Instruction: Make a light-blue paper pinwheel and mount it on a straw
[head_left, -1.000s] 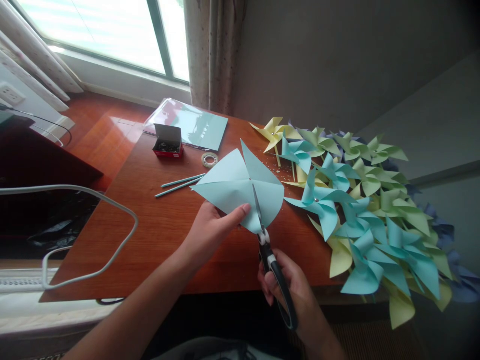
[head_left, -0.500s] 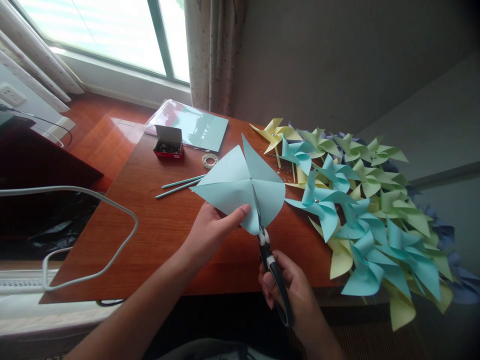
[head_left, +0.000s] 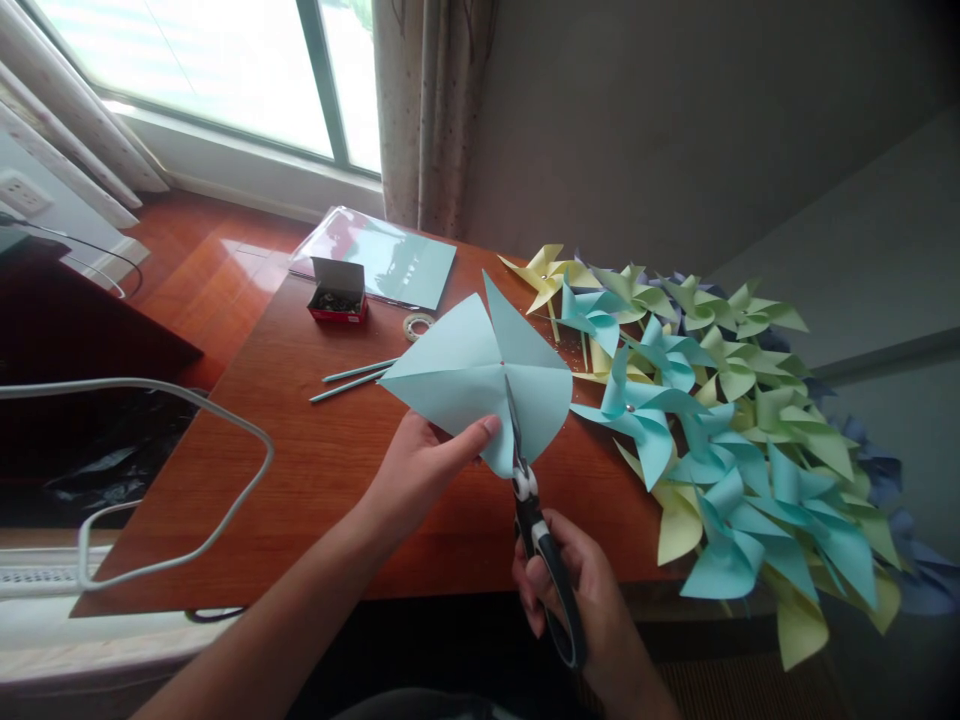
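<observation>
Wooden table under a bright window, curtain at 12 o'clock, grey wall behind. Heaped along the table's 3 o'clock side — a pile of finished pinwheels in blue, green and yellow. Toward 11 o'clock, a small red box with lid up, a sheet of blue paper in a clear sleeve, a tape roll and two thin sticks.

Held above the table's middle, a blue paper square, cut into flaps along its diagonals. Left hand pinching its lower edge, thumb on top, fingers underneath. Right hand closed around the black handles of the scissors, blades nearly shut inside the slit.

Judged best for this cut: follow the diagonal crease, stop short of the centre so the flaps stay joined, keep the paper taut near the blades, thumb clear of them.

Scissors' long axis running from 6 o'clock up to 12 — tips aimed at the square's centre, handles toward the body. Paper standing as a diamond, one corner up at 12 o'clock, face tilted toward the camera.
</observation>
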